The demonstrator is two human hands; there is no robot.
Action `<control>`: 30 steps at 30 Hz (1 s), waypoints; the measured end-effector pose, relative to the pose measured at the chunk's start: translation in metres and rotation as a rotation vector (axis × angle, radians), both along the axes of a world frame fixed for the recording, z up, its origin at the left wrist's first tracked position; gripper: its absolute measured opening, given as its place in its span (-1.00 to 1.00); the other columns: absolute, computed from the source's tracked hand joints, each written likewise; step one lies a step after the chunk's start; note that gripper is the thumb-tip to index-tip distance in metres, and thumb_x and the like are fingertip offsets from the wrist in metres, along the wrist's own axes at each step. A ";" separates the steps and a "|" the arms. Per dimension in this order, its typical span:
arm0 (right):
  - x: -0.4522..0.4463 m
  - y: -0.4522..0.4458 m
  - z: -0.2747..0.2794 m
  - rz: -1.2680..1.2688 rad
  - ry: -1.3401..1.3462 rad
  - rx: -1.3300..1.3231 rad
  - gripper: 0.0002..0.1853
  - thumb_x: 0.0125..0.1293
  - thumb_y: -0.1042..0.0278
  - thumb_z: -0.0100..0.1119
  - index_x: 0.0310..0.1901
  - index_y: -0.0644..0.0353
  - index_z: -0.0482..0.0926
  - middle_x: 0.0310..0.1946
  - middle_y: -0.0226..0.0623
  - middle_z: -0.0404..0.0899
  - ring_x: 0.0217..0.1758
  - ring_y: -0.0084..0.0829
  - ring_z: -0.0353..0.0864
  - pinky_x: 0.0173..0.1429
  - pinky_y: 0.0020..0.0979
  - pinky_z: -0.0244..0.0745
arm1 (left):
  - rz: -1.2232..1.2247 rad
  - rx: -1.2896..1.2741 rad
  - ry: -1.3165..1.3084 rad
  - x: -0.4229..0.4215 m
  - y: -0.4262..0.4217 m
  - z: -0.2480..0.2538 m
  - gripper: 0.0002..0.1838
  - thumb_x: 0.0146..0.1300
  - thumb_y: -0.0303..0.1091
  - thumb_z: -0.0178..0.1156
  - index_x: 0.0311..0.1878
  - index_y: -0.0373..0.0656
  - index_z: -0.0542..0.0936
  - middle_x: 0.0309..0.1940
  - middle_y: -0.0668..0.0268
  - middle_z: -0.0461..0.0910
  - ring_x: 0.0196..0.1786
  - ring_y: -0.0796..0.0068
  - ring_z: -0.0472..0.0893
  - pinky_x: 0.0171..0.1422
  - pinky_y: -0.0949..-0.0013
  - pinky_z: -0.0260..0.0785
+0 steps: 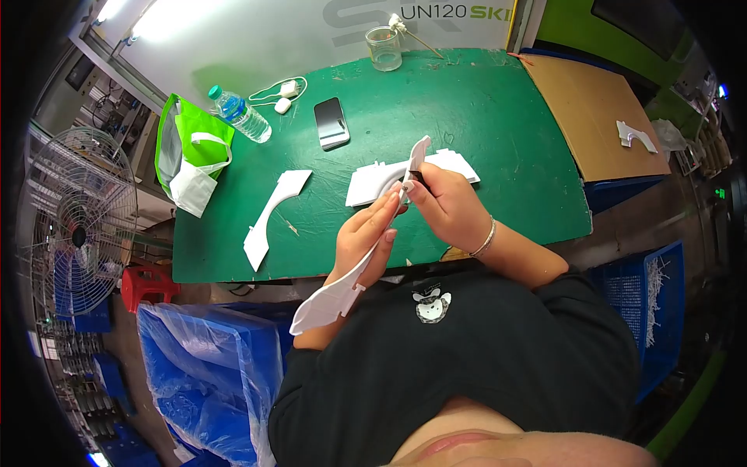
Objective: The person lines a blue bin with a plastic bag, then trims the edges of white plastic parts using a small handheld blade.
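Note:
My left hand point(364, 240) is closed around the middle of a white curved plastic part point(331, 303), which slants from the lower left up to the right. At its upper end, my right hand point(451, 204) is closed on a small dark tool point(418, 177), mostly hidden by the fingers, held against the part's edge. Behind my hands, a stack of similar white parts point(367, 184) lies on the green table point(498, 101). Another white curved part point(272, 212) lies by itself to the left.
A phone point(331, 123), a water bottle point(241, 115), a green bag point(204, 132), a white charger point(289, 89) and a glass jar point(384, 48) stand or lie on the table. Cardboard point(595, 109) at right bears a white piece point(636, 138). Blue bins point(210, 373) flank my body.

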State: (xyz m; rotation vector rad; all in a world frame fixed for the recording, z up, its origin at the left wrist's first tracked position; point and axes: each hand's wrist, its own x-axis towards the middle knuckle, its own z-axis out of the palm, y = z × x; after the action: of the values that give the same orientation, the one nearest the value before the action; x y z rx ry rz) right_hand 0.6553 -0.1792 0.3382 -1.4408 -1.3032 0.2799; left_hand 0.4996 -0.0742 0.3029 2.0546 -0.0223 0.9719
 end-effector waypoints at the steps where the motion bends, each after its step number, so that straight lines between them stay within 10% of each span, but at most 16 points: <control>1: -0.001 0.000 -0.001 0.002 0.000 0.001 -0.66 0.46 0.20 0.06 -0.39 0.29 0.40 -0.57 -0.04 0.48 -0.50 -0.06 0.51 -0.39 -0.21 0.38 | 0.002 0.001 0.000 0.000 0.000 0.001 -0.60 0.44 -0.37 0.08 0.26 -0.38 0.48 0.25 -0.06 0.49 0.09 0.14 0.66 0.22 0.25 0.47; 28: -0.001 0.001 -0.015 0.161 0.107 -0.134 -0.64 0.52 0.20 -0.05 -0.28 0.38 0.52 -0.49 -0.05 0.55 -0.43 -0.19 0.53 -0.27 -0.23 0.40 | 0.124 0.287 -0.055 -0.001 0.008 0.001 -0.60 0.26 -0.43 0.23 0.15 -0.36 0.57 0.18 -0.06 0.56 -0.05 0.07 0.66 0.07 0.24 0.50; 30: 0.002 0.007 -0.025 0.124 0.139 0.022 -0.64 0.51 0.18 -0.01 -0.28 0.37 0.52 -0.51 -0.10 0.55 -0.47 -0.25 0.52 -0.31 -0.25 0.38 | 0.286 0.628 0.046 -0.007 0.013 0.018 -0.67 0.26 -0.35 0.26 0.03 -0.34 0.61 0.14 -0.04 0.58 -0.13 0.05 0.65 0.02 0.27 0.50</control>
State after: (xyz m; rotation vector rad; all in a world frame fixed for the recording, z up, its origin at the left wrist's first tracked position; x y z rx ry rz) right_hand 0.6578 -0.1726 0.3129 -1.3010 -1.2793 0.4397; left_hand 0.4930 -0.0614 0.3206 2.7097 -0.0102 1.1972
